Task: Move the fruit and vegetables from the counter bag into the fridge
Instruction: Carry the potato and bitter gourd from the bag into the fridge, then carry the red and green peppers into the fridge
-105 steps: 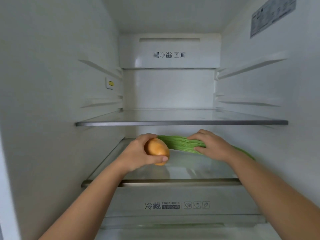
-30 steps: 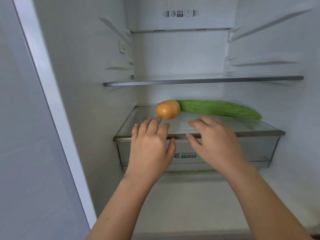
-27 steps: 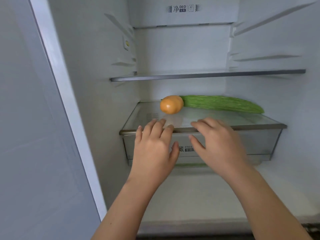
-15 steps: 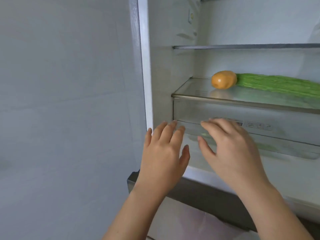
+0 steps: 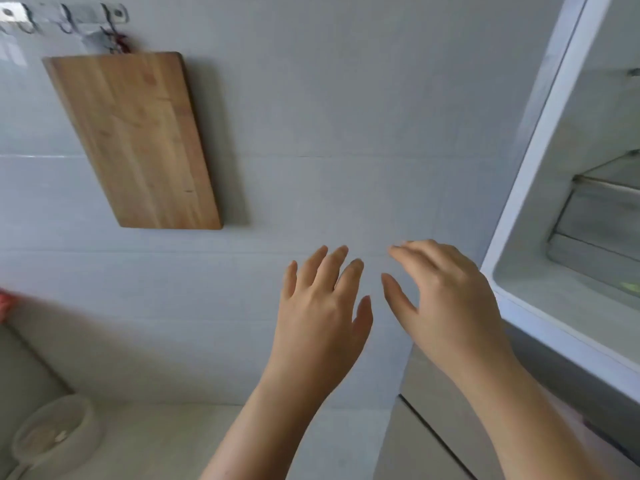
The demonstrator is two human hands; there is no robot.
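Both hands hover empty in front of the grey tiled wall. My left hand (image 5: 323, 306) has its fingers spread and straight. My right hand (image 5: 446, 299) is beside it, fingers relaxed, just left of the open fridge (image 5: 540, 188). Only the fridge's white frame, part of a glass shelf (image 5: 609, 178) and a clear drawer front show at the right edge. The orange fruit, the green cucumber and the counter bag are out of view.
A wooden cutting board (image 5: 135, 140) hangs on the wall from a hook rail (image 5: 65, 15) at upper left. A pale round bowl (image 5: 52, 438) sits on the light counter (image 5: 166, 441) at lower left. Something red (image 5: 5, 303) shows at the left edge.
The view has swung left, away from the fridge interior to the wall and counter. Both hands drew back from the shelf empty, leaving the orange fruit and cucumber there.
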